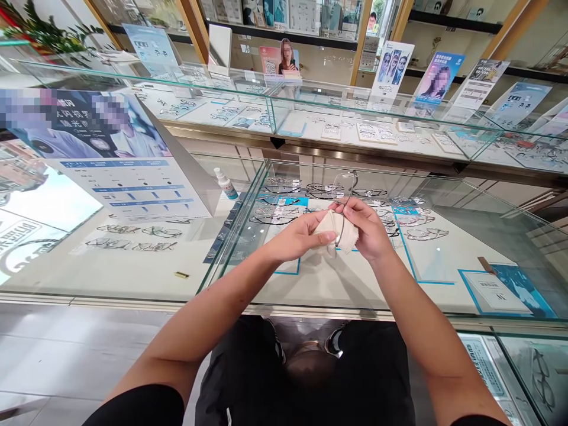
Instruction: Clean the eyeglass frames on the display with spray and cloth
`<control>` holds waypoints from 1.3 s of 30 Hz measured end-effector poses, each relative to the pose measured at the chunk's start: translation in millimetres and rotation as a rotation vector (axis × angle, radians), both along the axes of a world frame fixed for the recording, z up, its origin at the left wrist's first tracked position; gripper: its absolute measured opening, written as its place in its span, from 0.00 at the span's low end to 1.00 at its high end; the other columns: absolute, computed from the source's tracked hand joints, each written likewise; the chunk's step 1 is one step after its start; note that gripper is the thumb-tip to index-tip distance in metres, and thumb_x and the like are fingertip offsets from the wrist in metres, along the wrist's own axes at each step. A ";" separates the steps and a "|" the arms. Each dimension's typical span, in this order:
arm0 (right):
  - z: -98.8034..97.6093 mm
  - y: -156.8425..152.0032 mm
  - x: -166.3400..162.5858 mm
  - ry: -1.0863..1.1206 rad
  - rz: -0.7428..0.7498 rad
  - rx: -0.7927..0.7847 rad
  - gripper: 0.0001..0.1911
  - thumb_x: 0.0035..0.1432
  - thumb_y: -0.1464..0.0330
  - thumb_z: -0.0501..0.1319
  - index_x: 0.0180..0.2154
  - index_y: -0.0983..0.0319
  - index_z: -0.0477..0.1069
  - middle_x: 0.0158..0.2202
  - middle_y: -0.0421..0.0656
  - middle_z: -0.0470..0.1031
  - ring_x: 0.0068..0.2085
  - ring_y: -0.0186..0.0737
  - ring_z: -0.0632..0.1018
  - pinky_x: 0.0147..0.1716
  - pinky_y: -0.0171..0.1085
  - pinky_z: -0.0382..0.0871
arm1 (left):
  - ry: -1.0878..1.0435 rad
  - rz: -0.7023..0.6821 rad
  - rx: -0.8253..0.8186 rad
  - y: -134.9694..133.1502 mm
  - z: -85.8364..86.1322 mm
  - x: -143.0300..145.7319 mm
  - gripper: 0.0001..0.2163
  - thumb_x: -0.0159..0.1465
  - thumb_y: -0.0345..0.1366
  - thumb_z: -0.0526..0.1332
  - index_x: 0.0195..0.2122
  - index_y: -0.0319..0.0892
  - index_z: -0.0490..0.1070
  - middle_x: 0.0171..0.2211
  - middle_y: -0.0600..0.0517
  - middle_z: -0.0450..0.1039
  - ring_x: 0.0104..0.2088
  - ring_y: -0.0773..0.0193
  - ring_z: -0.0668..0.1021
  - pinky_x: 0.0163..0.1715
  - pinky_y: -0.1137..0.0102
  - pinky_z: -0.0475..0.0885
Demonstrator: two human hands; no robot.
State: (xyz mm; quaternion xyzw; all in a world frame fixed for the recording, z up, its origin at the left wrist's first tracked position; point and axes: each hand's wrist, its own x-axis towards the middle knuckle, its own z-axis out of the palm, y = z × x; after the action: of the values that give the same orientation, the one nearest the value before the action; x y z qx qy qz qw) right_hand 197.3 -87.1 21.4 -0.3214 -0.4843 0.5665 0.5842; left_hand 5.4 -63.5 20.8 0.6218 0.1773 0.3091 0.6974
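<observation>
Above a glass display counter (510, 231) I hold a pair of thin-rimmed eyeglasses (344, 188) and a small beige cloth (333, 229). My left hand (298, 235) is closed on the cloth, thumb pressing it against the frame. My right hand (366, 227) pinches the glasses near the lower lens and the cloth's edge. One clear lens sticks up above both hands.
Rows of eyeglass frames (284, 210) lie inside the case under the glass. A small white spray bottle (225, 183) stands on the counter to the left, beside a slanted poster stand (133, 171). More glass cases and upright sign cards (393, 68) line the back.
</observation>
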 end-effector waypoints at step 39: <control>17.6 9.5 38.7 0.140 -0.138 0.164 0.11 0.60 0.57 0.73 0.35 0.55 0.78 0.40 0.42 0.82 0.46 0.43 0.80 0.45 0.41 0.73 | 0.369 -0.279 0.363 -17.0 -9.5 18.7 0.22 0.76 0.55 0.57 0.57 0.44 0.80 0.50 0.46 0.82 0.49 0.56 0.81 0.50 0.64 0.73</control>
State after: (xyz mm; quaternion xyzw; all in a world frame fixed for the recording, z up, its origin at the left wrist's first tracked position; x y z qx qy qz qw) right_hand 236.0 -77.6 39.0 -0.2646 -0.4638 0.5044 0.6786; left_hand 24.2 -80.5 11.2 0.8006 0.1557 0.1186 0.5663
